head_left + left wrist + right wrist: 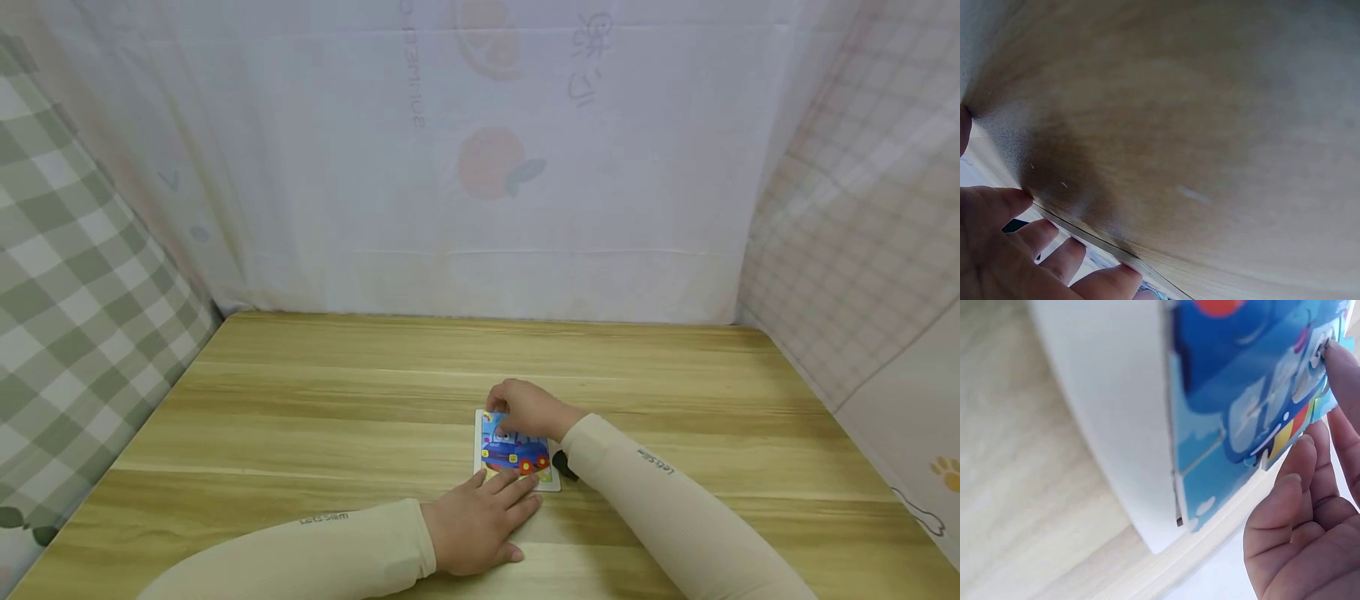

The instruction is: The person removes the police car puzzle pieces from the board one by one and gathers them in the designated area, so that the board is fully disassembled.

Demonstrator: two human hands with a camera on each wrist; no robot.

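Observation:
A small jigsaw puzzle (498, 457) with a blue cartoon vehicle lies on the table in a white-bordered tray (477, 450). My left hand (480, 525) rests on its near edge with spread, nearly straight fingers. In the left wrist view, the fingertips (1124, 272) touch the tray's edge. At the puzzle's far left corner, my right hand (531, 408) pinches a blue puzzle piece (1324, 407). The right wrist view has the thumb on the picture by a cartoon eye and the other fingers curled at the edge. That piece sits slightly out of line; the fingers hide part of it.
The wooden table (300, 417) extends around the puzzle. A small black object (562, 465) shows beneath the right wrist. Behind the table hangs a pale printed curtain (337, 167), with checked cloth (67, 317) along the left side.

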